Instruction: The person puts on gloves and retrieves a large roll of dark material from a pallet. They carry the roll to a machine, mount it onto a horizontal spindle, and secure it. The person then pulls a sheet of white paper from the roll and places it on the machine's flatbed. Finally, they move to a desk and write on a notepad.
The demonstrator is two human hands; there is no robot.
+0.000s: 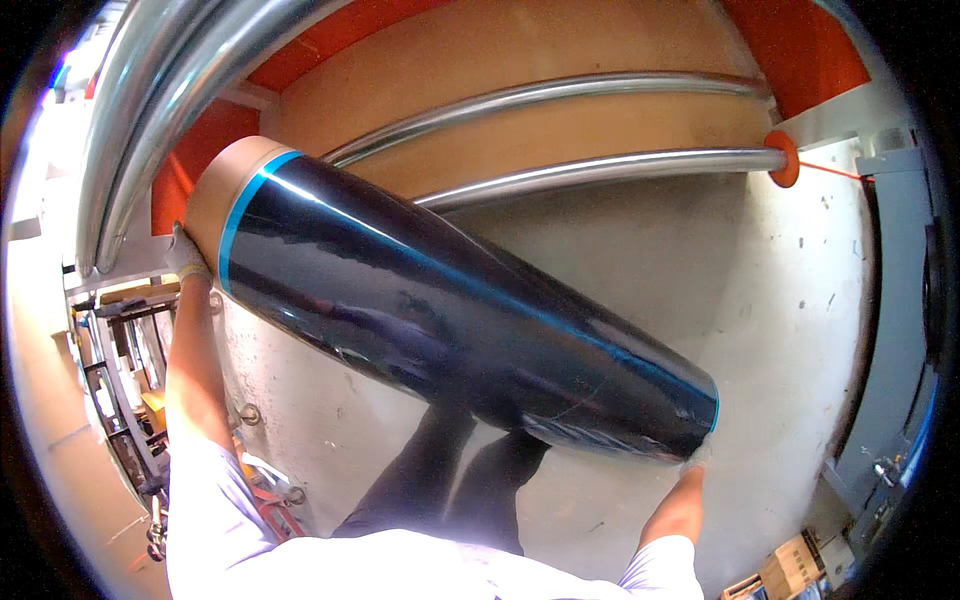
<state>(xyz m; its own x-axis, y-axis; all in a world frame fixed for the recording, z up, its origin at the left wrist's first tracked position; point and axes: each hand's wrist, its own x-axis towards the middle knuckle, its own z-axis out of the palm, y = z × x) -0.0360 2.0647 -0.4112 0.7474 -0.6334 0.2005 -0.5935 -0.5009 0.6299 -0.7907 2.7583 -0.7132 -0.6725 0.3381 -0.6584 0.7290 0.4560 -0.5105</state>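
Head view shows a big roll (450,300) on the person's side of the lower silver bar (620,172). It is dark, smooth and shiny, with pale streaks of light on it. One end has a wide brown rim and a bright blue stripe. A thin blue edge goes round the other end. The dark skin has wrinkles near that thin blue edge. The roll lies on a slant: its brown end is past the left end of the bar, and its other end is well below the bar's right part.

The left hand (187,255), in a grey glove, holds the big roll at the brown end. The right hand (698,455) holds it at the low corner of the other end; I cannot tell how its fingers bend.

Pale floor (800,300) spreads below the right part of the bar, giving room beside the roll. A grey post (890,330) stands right of the bar and marks that side. Well below the bar, a dark rack (120,385) is on the left and cardboard boxes (793,568) are on the right.
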